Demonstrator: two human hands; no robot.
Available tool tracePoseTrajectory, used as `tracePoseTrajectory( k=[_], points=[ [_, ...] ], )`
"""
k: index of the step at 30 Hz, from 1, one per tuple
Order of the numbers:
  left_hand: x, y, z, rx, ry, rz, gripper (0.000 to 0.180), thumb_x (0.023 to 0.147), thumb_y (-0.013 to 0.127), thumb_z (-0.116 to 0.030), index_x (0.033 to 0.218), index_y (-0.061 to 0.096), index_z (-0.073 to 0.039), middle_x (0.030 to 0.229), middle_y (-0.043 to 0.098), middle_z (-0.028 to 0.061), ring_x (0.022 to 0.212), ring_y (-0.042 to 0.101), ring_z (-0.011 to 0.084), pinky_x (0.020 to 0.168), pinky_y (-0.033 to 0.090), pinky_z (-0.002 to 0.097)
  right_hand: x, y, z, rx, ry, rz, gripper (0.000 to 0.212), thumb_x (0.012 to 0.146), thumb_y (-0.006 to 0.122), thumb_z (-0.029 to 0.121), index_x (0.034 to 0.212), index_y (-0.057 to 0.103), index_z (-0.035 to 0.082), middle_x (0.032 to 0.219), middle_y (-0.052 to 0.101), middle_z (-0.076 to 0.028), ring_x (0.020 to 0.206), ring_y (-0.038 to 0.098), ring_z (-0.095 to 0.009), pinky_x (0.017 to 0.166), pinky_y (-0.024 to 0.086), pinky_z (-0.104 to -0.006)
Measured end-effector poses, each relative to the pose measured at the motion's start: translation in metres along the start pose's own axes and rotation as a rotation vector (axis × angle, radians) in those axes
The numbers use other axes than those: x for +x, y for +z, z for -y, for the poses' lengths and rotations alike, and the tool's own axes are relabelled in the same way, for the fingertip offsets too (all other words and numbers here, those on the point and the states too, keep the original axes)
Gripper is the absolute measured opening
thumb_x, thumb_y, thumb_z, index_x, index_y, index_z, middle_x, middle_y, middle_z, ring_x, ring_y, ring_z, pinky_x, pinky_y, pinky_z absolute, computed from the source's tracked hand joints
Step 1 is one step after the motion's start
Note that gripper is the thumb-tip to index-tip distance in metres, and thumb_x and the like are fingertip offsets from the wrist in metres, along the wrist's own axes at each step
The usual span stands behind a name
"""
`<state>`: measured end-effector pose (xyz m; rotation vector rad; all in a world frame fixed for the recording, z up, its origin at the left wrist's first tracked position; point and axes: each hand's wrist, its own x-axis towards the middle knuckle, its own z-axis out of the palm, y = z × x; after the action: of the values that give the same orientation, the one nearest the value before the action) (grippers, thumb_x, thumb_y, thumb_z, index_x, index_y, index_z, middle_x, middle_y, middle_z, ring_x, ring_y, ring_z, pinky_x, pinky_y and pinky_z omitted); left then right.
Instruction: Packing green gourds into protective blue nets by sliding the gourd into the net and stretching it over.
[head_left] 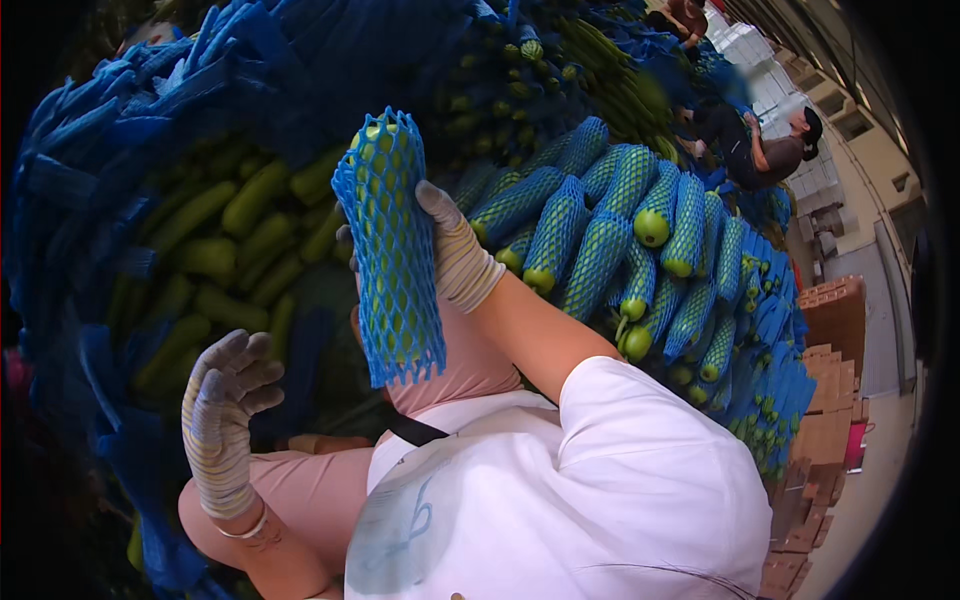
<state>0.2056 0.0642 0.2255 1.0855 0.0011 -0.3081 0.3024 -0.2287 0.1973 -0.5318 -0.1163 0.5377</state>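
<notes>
The right hand (462, 252), in a pale striped glove, is closed around a green gourd (384, 235) dressed in a blue net sleeve (408, 345), the thumb on the near right side and the other fingers mostly hidden behind it. The gourd is raised in front of the person's body, nearly upright with a slight tilt, between the loose gourds on the left and the sleeved ones on the right; the mesh wraps it along its length and ends in a jagged lower edge. The left hand (222, 420), gloved alike, is loosely spread with its fingers a little bent; it has hold of nothing and stands apart from the sleeve, near the pink trousers (310, 488). Beyond it, bare gourds (258, 197) lie in a shadowed heap, bordered along the left and upper edges by blue material (88, 130). Right of the raised gourd, netted gourds (608, 250) are stacked closely, many with a green end showing. Past the stack's upper edge, a co-worker (765, 150) in dark clothes sits near another person (688, 20). Brown cartons (828, 385) stand beyond the stack's right edge.
</notes>
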Motion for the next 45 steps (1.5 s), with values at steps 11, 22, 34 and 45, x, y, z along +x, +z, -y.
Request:
tracePoseTrajectory(
  k=[11,22,34,45],
  points=[
    [0.058,0.026,0.021,-0.044,-0.033,0.146,0.052,0.094,0.05,-0.037,0.133,0.045,-0.003,0.123,0.057,0.0134,0.108,0.058,0.0219,0.09,0.047,0.0342,-0.19,-0.005,0.115,-0.725,-0.45,-0.881,0.079,0.068,0.081,0.038,0.127,0.045,-0.002,0.113,0.059,-0.011,0.101,0.059,-0.022,0.089,0.048,-0.035],
    [0.071,0.008,0.035,0.036,-0.054,0.027,0.054,0.093,0.05,-0.039,0.133,0.045,-0.003,0.127,0.054,0.0143,0.111,0.056,0.0226,0.095,0.044,0.0356,-0.245,-0.082,0.164,-1.973,0.51,-1.775,0.107,0.072,0.063,0.064,0.143,0.019,-0.003,0.142,0.032,-0.029,0.127,0.041,-0.04,0.103,0.038,-0.0435],
    [0.058,0.006,0.025,0.164,-0.101,-0.173,0.038,0.093,0.054,-0.028,0.123,0.055,-0.004,0.11,0.063,0.0073,0.101,0.06,0.0161,0.091,0.045,0.0306,-0.014,0.003,0.093,-2.03,-0.409,-0.466,0.049,0.081,0.067,0.022,0.123,0.052,0.002,0.126,0.052,-0.018,0.109,0.054,-0.036,0.093,0.045,-0.038],
    [0.082,-0.026,0.026,0.622,0.057,-0.29,0.037,0.09,0.058,-0.012,0.123,0.053,0.003,0.114,0.061,0.0121,0.103,0.058,0.0169,0.091,0.045,0.0276,0.278,-0.087,0.03,-2.389,0.196,-0.272,0.071,0.078,0.067,0.046,0.137,0.044,0.015,0.145,0.033,-0.018,0.132,0.034,-0.034,0.108,0.032,-0.0413]
  ],
)
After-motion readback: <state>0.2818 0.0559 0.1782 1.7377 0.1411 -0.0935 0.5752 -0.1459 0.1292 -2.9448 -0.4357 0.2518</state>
